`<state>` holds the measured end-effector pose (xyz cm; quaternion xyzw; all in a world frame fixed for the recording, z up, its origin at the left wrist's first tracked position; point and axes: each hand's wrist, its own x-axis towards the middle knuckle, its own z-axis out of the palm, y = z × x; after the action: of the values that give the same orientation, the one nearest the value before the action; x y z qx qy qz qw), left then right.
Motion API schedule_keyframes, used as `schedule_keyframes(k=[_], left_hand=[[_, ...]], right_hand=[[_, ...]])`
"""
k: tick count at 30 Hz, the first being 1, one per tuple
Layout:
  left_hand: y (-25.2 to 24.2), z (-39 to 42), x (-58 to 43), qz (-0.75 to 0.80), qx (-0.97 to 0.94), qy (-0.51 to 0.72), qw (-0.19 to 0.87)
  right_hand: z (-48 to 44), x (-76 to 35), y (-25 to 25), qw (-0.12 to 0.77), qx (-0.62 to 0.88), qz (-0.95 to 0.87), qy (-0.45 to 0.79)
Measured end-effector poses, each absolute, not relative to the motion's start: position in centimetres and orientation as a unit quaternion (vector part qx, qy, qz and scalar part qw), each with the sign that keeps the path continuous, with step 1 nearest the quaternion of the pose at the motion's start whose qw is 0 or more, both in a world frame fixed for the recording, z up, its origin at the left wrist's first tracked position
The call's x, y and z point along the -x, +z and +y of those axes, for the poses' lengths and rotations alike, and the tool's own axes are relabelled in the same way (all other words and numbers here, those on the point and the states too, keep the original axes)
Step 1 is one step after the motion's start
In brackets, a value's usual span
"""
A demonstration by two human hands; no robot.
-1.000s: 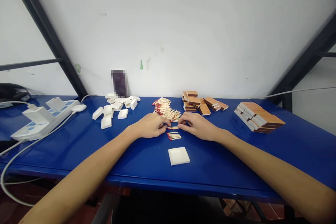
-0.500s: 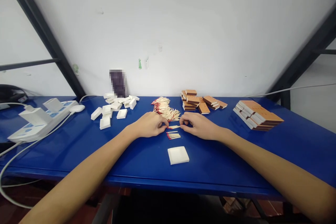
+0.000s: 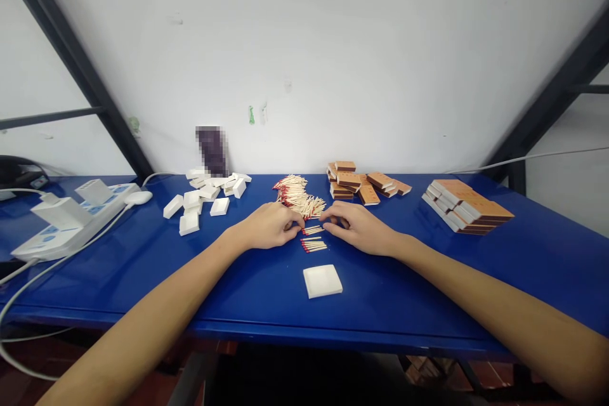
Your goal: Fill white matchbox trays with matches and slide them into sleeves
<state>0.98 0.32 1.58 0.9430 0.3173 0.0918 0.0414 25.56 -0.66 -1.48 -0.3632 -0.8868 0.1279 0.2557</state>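
Red-headed matches (image 3: pixel 314 229) lie in a small group on the blue table between my hands. My left hand (image 3: pixel 272 226) is closed, its thumb and forefinger tips together beside the red heads; whether a match is pinched there is hidden. On the plain ends' side, my right hand (image 3: pixel 361 228) has thumb and forefinger apart, holding nothing. Just nearer to me is a short row of several matches (image 3: pixel 314 246), heads to the left. Behind my hands a large heap of loose matches (image 3: pixel 297 193) is spread out. A white matchbox tray (image 3: pixel 322 281) lies nearest me.
More white trays (image 3: pixel 193 203) are scattered at back left. Brown matchbox sleeves (image 3: pixel 349 179) are piled behind my right hand, and filled matchboxes (image 3: pixel 469 206) are stacked at right. A power strip (image 3: pixel 71 222) with chargers and cables takes up the left side.
My right thumb and forefinger have parted and drawn slightly off the matches between my hands, which now lie more spread apart. My left hand has barely moved.
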Motion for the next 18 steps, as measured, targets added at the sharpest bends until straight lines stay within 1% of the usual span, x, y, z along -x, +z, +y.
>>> schedule_keyframes(k=[6,10,15,18], left_hand=[[2.4,-0.5,-0.8,0.319,-0.941,0.081,0.077],[3.0,-0.9,-0.9,0.321,-0.940,0.076,0.088],[2.8,-0.9,-1.0,0.306,-0.946,0.078,0.072],[2.4,-0.8,-1.1,0.303,-0.949,0.081,0.041]], right_hand=[[-2.2,-24.9,-0.4,0.194,0.342,-0.908,0.146],[-2.9,-24.4,0.1,0.177,0.331,-0.913,0.159],[-2.8,-24.3,0.1,0.169,0.338,-0.912,0.161],[-2.6,-24.3,-0.1,0.172,0.343,-0.909,0.163]])
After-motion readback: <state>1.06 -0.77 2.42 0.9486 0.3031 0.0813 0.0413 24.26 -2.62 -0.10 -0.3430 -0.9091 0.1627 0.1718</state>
